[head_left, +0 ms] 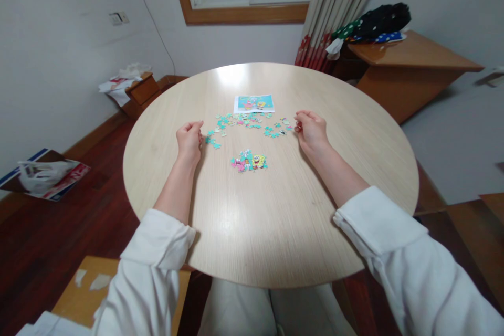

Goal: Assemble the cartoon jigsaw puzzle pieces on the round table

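My left hand [189,136] rests on the round wooden table [275,231] with its fingers curled, next to a loose teal puzzle piece [214,143]. My right hand [311,127] also lies curled, pinching a small reddish puzzle piece at its fingertips. Between the hands, several loose puzzle pieces [246,122] are scattered. Nearer to me sits a small joined cluster of pieces [249,161] with pink and yellow cartoon figures. Beyond the loose pieces lies the reference picture card [254,103].
A wooden side table [413,58] with dark clothes on it stands at the right, by a curtain [334,16]. A small drawer unit [144,89] is at the left wall. A cardboard box [82,289] and a plastic bag [41,176] lie on the floor.
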Demonstrator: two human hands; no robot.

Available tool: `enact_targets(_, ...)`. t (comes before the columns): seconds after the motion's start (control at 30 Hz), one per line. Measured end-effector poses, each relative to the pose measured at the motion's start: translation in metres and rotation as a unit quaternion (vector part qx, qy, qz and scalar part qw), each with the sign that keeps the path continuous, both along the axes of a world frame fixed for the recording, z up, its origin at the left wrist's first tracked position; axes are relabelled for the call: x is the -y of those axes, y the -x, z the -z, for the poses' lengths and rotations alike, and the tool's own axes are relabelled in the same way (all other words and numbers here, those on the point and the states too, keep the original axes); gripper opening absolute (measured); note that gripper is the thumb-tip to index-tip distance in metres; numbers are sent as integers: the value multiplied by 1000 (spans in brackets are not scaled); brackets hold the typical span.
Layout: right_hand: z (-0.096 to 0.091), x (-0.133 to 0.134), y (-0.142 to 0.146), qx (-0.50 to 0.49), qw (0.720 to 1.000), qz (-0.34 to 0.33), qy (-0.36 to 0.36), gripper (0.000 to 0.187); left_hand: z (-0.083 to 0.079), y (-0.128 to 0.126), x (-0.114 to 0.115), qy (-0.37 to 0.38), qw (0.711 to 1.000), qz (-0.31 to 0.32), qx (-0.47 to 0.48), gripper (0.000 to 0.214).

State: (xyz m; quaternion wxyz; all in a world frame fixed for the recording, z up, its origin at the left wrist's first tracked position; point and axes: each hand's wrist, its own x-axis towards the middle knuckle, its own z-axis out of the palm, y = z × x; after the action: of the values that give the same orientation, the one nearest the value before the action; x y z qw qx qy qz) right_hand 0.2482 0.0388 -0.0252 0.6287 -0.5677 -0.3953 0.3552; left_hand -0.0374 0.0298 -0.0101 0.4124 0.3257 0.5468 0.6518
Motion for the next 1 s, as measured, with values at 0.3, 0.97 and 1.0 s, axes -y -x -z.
enact_targets(0.3, 6, 6, -12, 321, 941, -95, 58, 9, -3, -1, 2, 1, 1000, -23, -6, 17)
enact_targets(0.97, 3, 8, -10, 409, 906, -94, 57, 6, 2, 3, -1, 5, 999, -27, -26, 15)
enact_targets(1.0, 3, 8, -10, 409, 906, -92, 59, 6, 2, 3, -1, 4, 999, -28, -26, 15)
